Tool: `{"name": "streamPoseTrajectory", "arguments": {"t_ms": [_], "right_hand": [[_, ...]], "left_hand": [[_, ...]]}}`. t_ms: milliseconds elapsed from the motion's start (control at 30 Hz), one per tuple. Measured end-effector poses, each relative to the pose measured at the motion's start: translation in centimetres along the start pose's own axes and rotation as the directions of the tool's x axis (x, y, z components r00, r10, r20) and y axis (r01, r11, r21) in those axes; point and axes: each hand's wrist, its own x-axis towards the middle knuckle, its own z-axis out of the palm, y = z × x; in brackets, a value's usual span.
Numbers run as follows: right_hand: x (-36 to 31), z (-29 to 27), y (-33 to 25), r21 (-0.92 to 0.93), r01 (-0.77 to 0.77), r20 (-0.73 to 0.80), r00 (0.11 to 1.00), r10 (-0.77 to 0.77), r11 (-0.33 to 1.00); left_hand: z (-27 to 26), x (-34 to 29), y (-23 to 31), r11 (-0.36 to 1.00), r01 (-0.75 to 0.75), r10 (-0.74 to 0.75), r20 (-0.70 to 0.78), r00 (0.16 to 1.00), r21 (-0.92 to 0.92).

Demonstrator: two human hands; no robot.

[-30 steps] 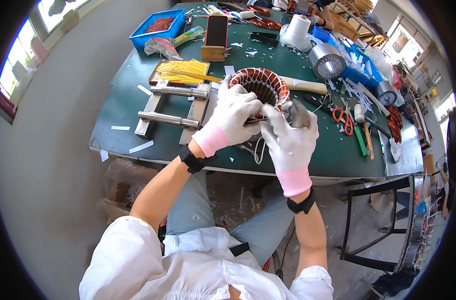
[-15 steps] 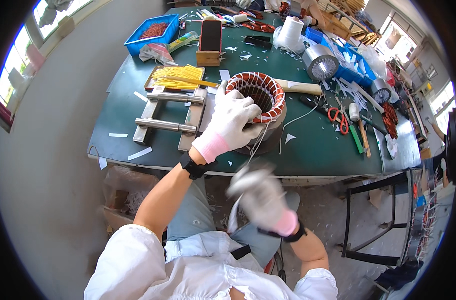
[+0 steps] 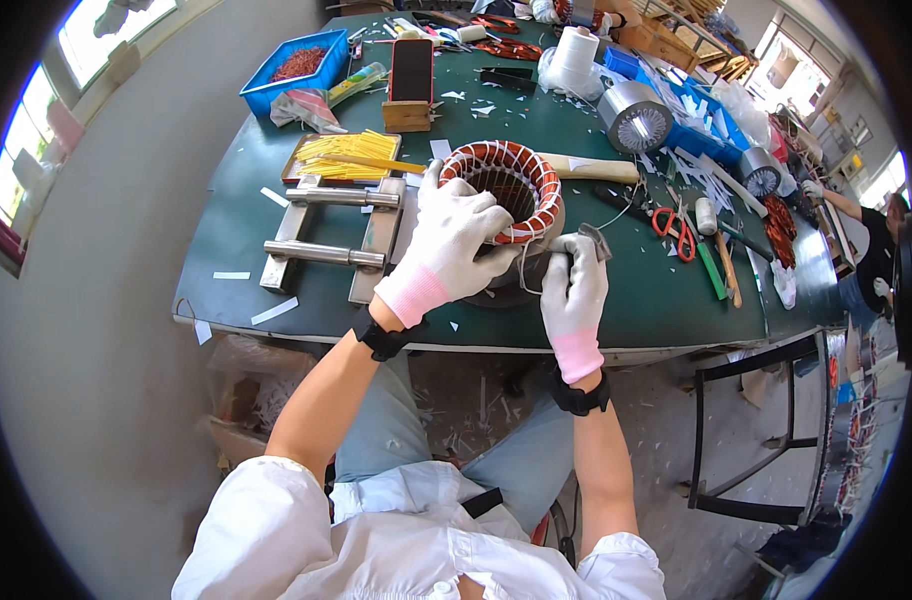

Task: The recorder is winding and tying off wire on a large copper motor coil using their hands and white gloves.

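Observation:
A motor stator (image 3: 551, 225) stands upright at the table's near edge. Its coil ring of copper windings is laced with white cord. My left hand (image 3: 460, 235), in a white glove with a pink cuff, grips the near left side of this ring, fingers bent over the rim. Just right of the stator, my gloved right hand (image 3: 576, 290) is closed, with a small grey metal piece (image 3: 596, 241) at its fingertips; what kind of tool it is cannot be made out. White lacing cord (image 3: 523, 268) hangs from the ring between the hands.
Left of the stator lie a metal frame with two bars (image 3: 323, 253) and a tray of yellow strips (image 3: 346, 155). Right are red-handled scissors (image 3: 674, 232), a mallet (image 3: 707, 216) and another stator (image 3: 636, 117). A phone (image 3: 411, 72) stands behind. People work farther off.
My right hand has risen from below the table edge to the stator's right side, and the grey metal piece now shows in it. My left hand keeps its grip on the ring.

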Motion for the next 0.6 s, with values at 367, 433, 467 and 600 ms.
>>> {"name": "streamPoseTrajectory", "arguments": {"t_ms": [367, 433, 467, 600], "right_hand": [[-0.1, -0.5, -1.3, 0.0, -0.041, 0.06, 0.997, 0.041, 0.999], [-0.4, -0.6, -1.6, 0.137, -0.037, 0.103, 0.994, 0.023, 0.99], [-0.4, -1.0, -1.6, 0.201, -0.19, 0.126, 0.978, 0.167, 0.961], [-0.2, -0.9, -0.4, 0.275, -0.276, 0.109, 0.961, 0.255, 0.921]], "left_hand": [[0.1, 0.2, 0.0, 1.0, 0.005, -0.005, 0.009, 1.0, 0.001], [-0.1, 0.0, -0.2, 1.0, 0.014, -0.014, 0.011, 1.0, 0.007], [-0.1, 0.2, -0.1, 1.0, 0.006, -0.006, 0.012, 1.0, 0.012], [0.2, 0.3, 0.1, 1.0, 0.003, -0.003, -0.003, 1.0, -0.011]]}}
